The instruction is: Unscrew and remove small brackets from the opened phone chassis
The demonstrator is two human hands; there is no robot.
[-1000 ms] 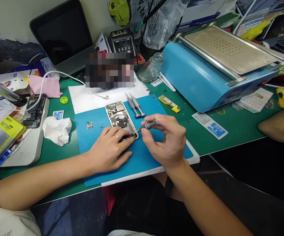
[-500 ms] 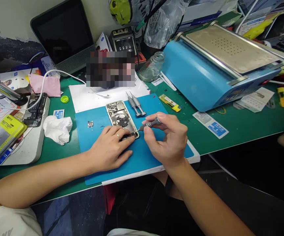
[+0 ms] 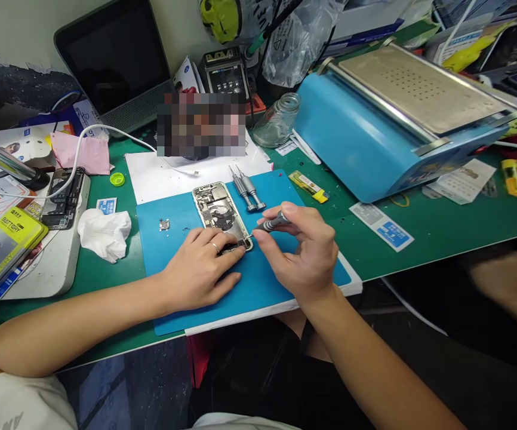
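Note:
An opened phone (image 3: 223,214) with bare inner parts lies on a blue mat (image 3: 258,292). My left hand (image 3: 198,263), a ring on one finger, presses its fingertips on the phone's lower end and hides part of it; the thumb rests apart on the mat. In my right hand (image 3: 307,254) is a slim grey screwdriver (image 3: 274,223), pinched between thumb and fingers. Its thin tip reaches the phone's lower right corner. Two more screwdrivers (image 3: 247,192) lie beside the phone's upper right. A small metal part (image 3: 164,225) sits on the mat to the left.
To the right stands a large blue machine (image 3: 343,137) with a metal plate on top. A glass jar (image 3: 277,122) is behind the mat. Crumpled tissue (image 3: 105,234) and a battery box (image 3: 10,254) lie left. Another person's hand (image 3: 507,278), blurred, appears at the right.
My right hand and the screwdriver have shifted slightly left, and the handle is a little more upright. My left hand stays on the phone. The other person's hand has come further into view.

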